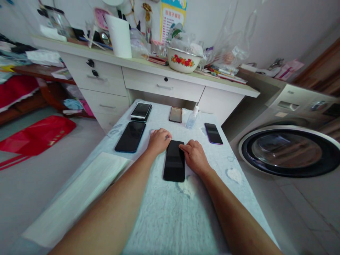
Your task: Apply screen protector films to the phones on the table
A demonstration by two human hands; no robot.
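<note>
A black phone [174,161] lies flat, screen up, in the middle of the cloth-covered table. My left hand [158,141] is closed by its upper left corner; a small dark thing shows at the fingers and a bit of pink beneath them, neither clear. Curled at the phone's upper right edge, my right hand [196,156] touches it with a fingertip. A larger dark phone [130,136] lies to the left, below a stack of phones [141,111]. Farther back are a brownish phone or case [175,114] and a clear spray bottle [191,119]. Another phone [213,133] rests at the right.
A long pale sheet [82,196] covers the table's left side. Behind stands a white drawer desk [164,83] bearing a flowered bowl [183,60], a paper roll [118,37] and clutter. A washing machine [289,117] is right; a red bag [39,134] lies on the floor left.
</note>
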